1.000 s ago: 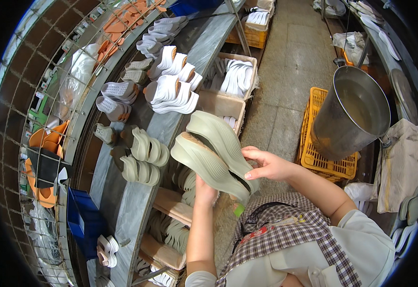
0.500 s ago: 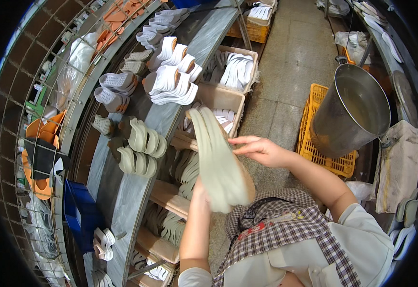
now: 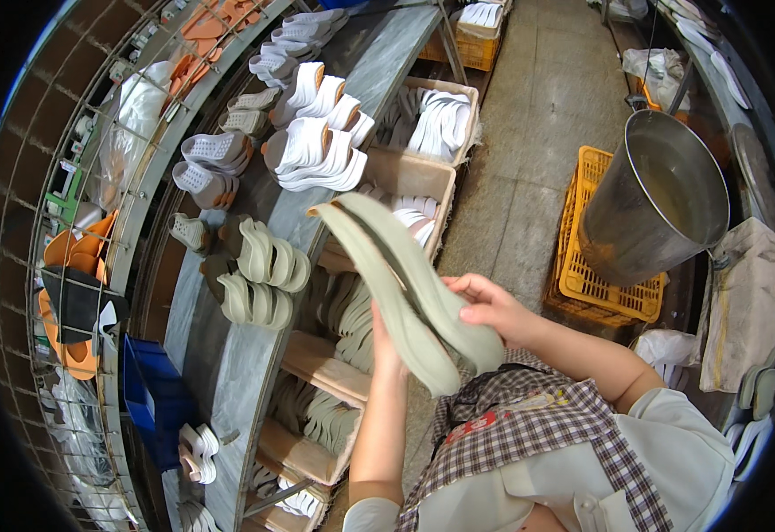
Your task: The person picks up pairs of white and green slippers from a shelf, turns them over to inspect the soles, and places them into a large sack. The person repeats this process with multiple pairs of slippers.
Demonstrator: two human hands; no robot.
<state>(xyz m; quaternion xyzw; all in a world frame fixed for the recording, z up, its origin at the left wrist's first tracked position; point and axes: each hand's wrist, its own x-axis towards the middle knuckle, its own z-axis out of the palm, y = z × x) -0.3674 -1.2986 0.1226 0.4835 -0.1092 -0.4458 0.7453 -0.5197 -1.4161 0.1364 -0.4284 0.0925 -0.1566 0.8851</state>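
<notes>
Two pale grey-green shoe soles (image 3: 378, 275) are held in front of my apron, side by side with a narrow dark gap between them. My left hand (image 3: 387, 348) grips the left sole from its outer side, its fingers mostly hidden behind it. On the other side, my right hand (image 3: 495, 312) is closed on the right sole, thumb on top and fingers at its edge. Beside them on the metal bench stand stacks of similar pale green soles (image 3: 265, 257). Farther up are white soles (image 3: 318, 158) with brown undersides.
Bins of soles (image 3: 316, 363) fill the space under the bench, left of my arms. To the right, a steel bucket of liquid (image 3: 604, 208) stands on a yellow crate (image 3: 573, 257). A blue bin (image 3: 152, 399) and wire mesh (image 3: 28, 266) are at the left.
The soles, pressed together and blurred before, now stand apart at the heel end. My right hand has moved from beside them to a grip on the right sole.
</notes>
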